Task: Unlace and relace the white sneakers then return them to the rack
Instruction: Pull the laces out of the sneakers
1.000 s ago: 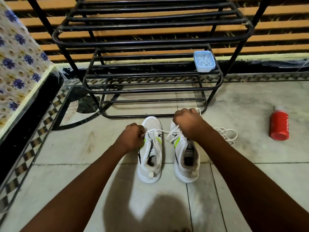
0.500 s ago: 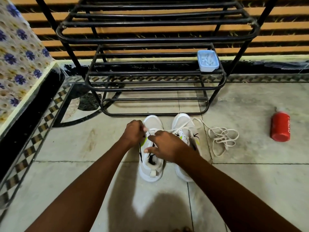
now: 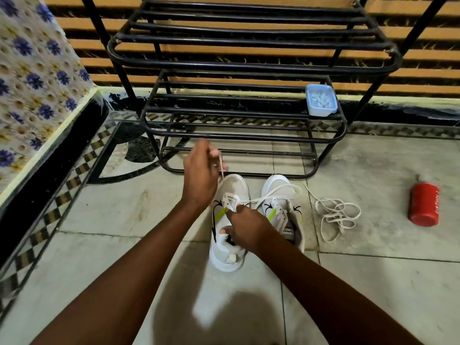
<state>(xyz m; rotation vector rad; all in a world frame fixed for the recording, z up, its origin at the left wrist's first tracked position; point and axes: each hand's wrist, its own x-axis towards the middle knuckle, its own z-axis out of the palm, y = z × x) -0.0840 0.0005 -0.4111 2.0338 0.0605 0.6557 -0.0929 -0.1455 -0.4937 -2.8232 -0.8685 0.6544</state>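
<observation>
Patterned cloth (image 3: 29, 78), blue and yellow flowers: far left, draped over a raised ledge.

Black metal rack (image 3: 249, 46), tiered rails: stands on the tiled floor (image 3: 112, 220) against the slatted wall, centre top.

Left hand (image 3: 200, 174): raised above the left sneaker's toe, fingers curled, pinching one end of the lace (image 3: 221, 168) and drawing it taut upward from the eyelets.

Left sneaker (image 3: 230, 220), white with black and lime marks: on the floor just in front of the rack, toe toward it, lace threaded only through the front eyelets.

Right hand (image 3: 249, 226): resting on the left sneaker's opening, fingertips pinching the lace at the eyelets.

Right sneaker (image 3: 281, 207): touching or just beside its pair, same heading; the lace's other run loops across its toe.

Blue plastic tub (image 3: 321, 99), white contents: on a lower rail of the rack, right end.

Loose lace (image 3: 336, 215): heaped on the floor just right of the right sneaker.

Red bottle (image 3: 424, 205): lying on the floor, well to the right.
</observation>
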